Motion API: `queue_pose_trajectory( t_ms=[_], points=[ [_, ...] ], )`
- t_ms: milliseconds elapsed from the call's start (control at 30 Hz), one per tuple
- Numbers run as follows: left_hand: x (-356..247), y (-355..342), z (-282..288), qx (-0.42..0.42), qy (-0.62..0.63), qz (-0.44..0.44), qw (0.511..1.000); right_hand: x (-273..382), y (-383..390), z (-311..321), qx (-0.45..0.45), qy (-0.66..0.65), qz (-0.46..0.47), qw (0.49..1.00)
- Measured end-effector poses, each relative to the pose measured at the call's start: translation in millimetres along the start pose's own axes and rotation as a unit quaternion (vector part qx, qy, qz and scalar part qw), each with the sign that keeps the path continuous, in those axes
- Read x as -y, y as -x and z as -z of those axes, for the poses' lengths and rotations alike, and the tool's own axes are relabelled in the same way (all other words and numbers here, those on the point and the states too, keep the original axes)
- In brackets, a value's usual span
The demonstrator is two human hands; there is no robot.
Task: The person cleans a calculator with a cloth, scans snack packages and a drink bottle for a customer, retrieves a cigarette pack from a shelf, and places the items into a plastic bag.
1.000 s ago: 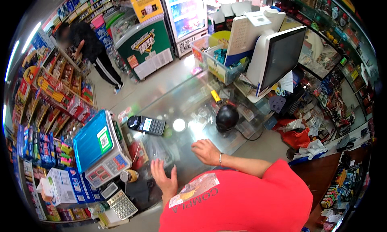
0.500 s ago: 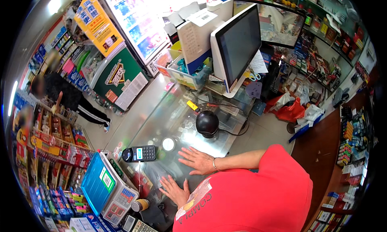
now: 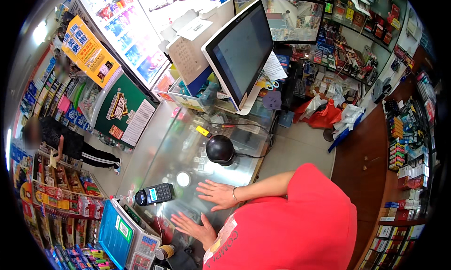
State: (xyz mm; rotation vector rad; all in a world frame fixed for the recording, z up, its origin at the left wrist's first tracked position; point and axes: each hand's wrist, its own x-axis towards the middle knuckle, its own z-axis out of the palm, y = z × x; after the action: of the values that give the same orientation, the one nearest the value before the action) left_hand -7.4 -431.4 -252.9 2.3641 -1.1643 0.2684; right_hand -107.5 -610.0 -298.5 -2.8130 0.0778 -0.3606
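Note:
My left hand [image 3: 196,228] rests on the glass counter [image 3: 188,148] with its fingers spread, close to the edge of my red shirt. Farther forward, my right hand [image 3: 219,195] lies flat, fingers apart, a bracelet [image 3: 234,193] at its wrist. Neither hand holds anything. Just left of the right hand is a round white disc [image 3: 183,179]. Beyond it stands a black card payment terminal [image 3: 154,194] with a lit screen. A round black scanner [image 3: 220,150] with a cable sits ahead of the right hand, near a yellow tag-like piece [image 3: 203,131].
A scale [image 3: 123,233] with a blue tray and a small jar [image 3: 164,252] stand at the lower left. A touchscreen monitor [image 3: 240,54] and a clear bin [image 3: 192,97] occupy the counter's far end. Left, a person in dark clothes [image 3: 70,143] stands beside snack shelves.
The view has shifted, moving most things left and somewhat down. Both hands remain flat on the glass. The person at left has lowered a raised hand.

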Motion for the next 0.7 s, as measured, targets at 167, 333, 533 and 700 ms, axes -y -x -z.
queue_pose_trajectory(
  t_ms=[167,333,533,700],
  points=[
    [-11.4,-3.5,-25.4,0.064,-0.026,-0.059,0.996,-2.5,-1.0,-5.0,-0.002,-0.013,-0.001,1.0],
    [-2.6,4.0,-45.2,0.153,-0.027,-0.061,0.986,-2.2,-0.6,-2.3,0.012,-0.014,-0.006,1.0],
    [-3.4,5.4,-43.3,0.13,-0.009,-0.064,0.989,2.4,1.4,9.9,-0.08,-0.023,0.005,0.997],
    [-1.1,6.6,-42.4,0.115,0.014,-0.071,0.991,5.3,-2.2,12.2,0.057,0.0,-0.034,0.998]
  ],
)
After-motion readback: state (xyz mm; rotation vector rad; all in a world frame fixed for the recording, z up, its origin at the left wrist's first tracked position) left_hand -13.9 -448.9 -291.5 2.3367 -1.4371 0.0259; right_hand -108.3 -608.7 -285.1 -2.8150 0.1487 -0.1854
